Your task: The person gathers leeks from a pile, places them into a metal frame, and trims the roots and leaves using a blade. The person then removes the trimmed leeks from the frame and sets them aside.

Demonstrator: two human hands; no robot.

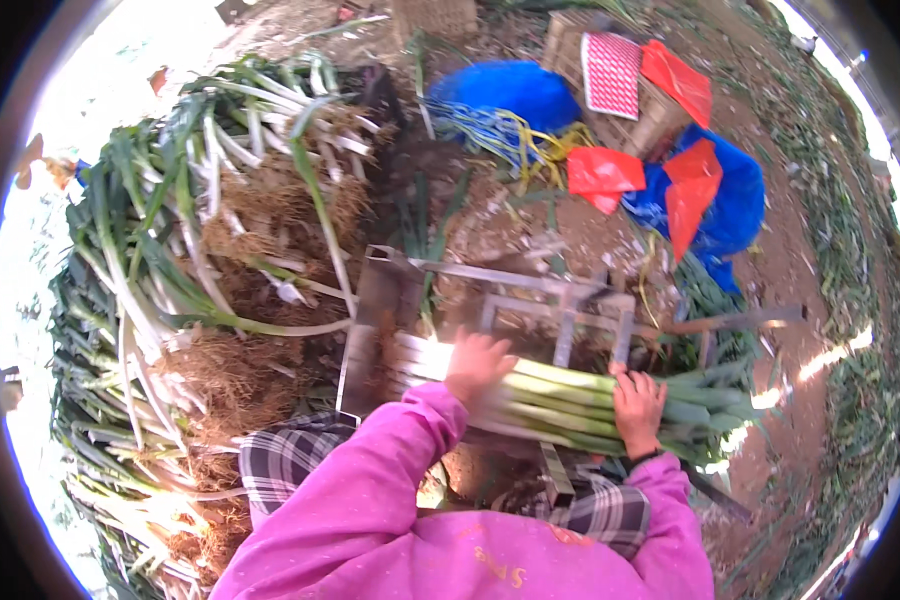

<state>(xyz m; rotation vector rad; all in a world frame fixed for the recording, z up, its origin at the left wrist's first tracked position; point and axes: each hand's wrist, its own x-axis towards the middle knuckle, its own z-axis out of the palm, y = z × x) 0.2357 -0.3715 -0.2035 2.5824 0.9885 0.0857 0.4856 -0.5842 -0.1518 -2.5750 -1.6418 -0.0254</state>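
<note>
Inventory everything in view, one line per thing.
Metal frame: one, grey, centre
Leeks: several, white-to-green, along frame
Leek pile: one, green-white, brown roots, left
Blue bundles: two, blue, upper centre, upper right
Strings: uncountable, blue and yellow, upper centre
Red sheets: three, red, upper right
Patterned sheet: one, red-white, upper right
Loose leaves: uncountable, green, right
Left hand: one, bare, on white stalks
Right hand: one, bare, on green ends
Sleeves: two, pink, below
</note>
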